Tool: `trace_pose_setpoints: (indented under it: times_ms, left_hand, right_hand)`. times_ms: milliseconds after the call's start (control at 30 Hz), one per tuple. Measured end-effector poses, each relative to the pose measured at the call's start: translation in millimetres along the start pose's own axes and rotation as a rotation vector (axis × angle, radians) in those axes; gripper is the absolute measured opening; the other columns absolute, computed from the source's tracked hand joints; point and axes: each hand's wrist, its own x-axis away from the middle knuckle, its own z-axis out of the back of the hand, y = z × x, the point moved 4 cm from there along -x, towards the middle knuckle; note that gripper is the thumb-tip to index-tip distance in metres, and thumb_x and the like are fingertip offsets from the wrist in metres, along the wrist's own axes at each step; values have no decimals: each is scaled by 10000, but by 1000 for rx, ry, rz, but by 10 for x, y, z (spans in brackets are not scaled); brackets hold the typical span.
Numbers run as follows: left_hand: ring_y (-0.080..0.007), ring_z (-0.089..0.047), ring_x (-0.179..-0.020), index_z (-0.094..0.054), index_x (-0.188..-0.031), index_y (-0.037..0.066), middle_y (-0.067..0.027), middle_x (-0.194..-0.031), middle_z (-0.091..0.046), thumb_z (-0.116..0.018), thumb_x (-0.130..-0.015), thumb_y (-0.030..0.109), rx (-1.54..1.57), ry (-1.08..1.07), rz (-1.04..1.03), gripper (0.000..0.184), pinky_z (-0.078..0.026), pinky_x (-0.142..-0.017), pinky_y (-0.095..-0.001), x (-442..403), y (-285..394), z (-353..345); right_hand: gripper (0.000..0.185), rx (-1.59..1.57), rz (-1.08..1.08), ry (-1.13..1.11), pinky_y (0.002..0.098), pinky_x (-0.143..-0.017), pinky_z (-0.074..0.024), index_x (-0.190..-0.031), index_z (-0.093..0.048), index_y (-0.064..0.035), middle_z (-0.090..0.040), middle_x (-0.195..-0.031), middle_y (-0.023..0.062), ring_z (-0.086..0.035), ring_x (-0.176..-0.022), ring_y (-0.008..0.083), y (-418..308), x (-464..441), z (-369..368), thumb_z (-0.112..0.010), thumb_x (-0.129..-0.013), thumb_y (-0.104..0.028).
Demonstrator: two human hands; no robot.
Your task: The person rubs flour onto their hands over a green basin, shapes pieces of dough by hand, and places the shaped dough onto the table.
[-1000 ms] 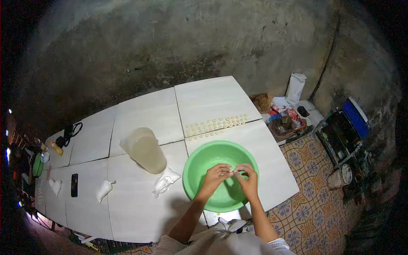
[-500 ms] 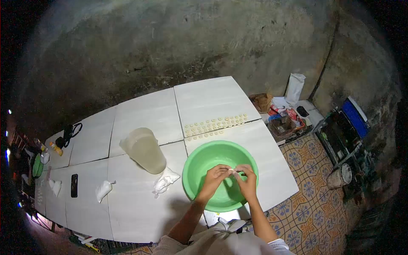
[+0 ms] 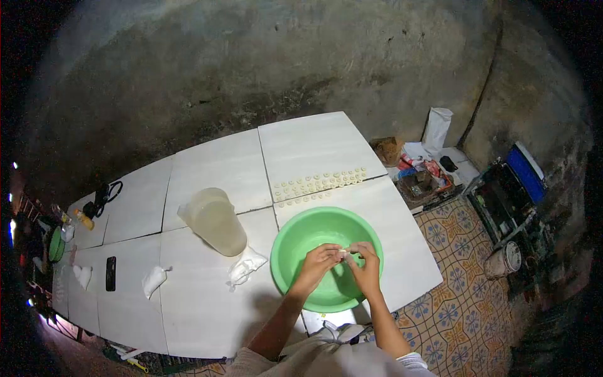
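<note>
Over the green basin (image 3: 286, 239), my left hand (image 3: 318, 264) and my right hand (image 3: 367, 264) meet at the fingertips. Both are closed in a pinch around a small white dough piece (image 3: 342, 252), mostly covered by the fingers. Beyond the basin's far rim, several small pale ring-shaped dough pieces (image 3: 317, 184) lie in rows on the white tiled table (image 3: 320, 141). To the left of the basin sits a knotted plastic bag of white powder (image 3: 246, 267). A translucent plastic pitcher (image 3: 217, 223) is behind that bag.
Farther left on the table are another white bag (image 3: 154, 280), a black phone (image 3: 111, 274) and a black cable (image 3: 112, 193). A low ledge at the right holds a cluttered box (image 3: 421, 185) and a white bag (image 3: 436, 131). A bucket (image 3: 504, 259) stands on the patterned floor.
The hands stay together over the basin, with only a slight shift of the fingers around the dough piece. The whole view has moved very slightly.
</note>
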Motion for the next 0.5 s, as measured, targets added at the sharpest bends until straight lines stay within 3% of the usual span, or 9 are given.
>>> trace_pose_setpoints:
  times_ms: [500]
  left_hand:
    - [-177,-580,-1092,-532,-1231,-10,-110,-1147,-606,-625,-919,74,125,-46,66,336,-477,-972,-319,14,13,13]
  right_hand:
    - [110,-61,-38,-14,344,-815,-474,-897,-685,11,-621,-961,149,-607,-888,254,-58,-10,-4,-693,-824,-70]
